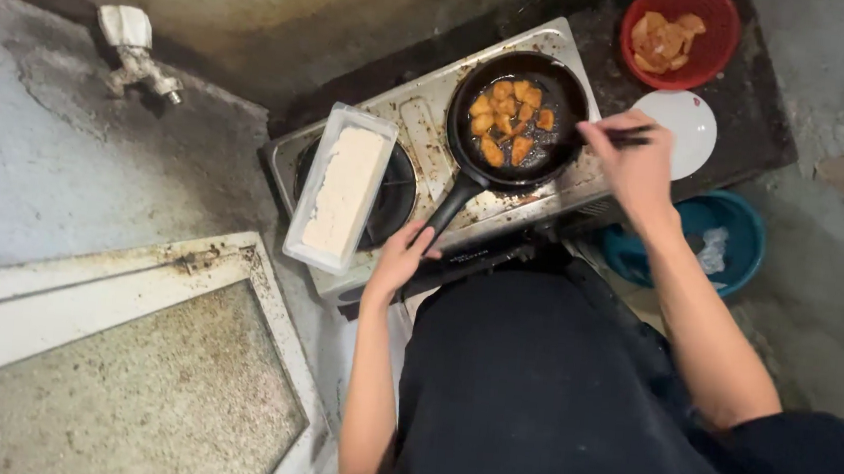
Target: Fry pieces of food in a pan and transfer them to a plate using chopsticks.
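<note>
We cannot see the end of the pan handle (447,209): the left hand (398,261) wraps over it. The near ends of the dark chopsticks (623,135) vanish inside the right hand (636,166), whose fingertips are turned away from us. The right wrist crosses the blue bowl (728,241), and the clear crumpled thing inside it is too small to tell, perhaps plastic wrap. Our own dark lap hides the stove's (421,117) front edge. The white tray (342,187) covers most of the left burner (393,197). The red bowl (681,32) is cut by the top edge, and the framed mesh panel (120,374) by the left and bottom edges.
</note>
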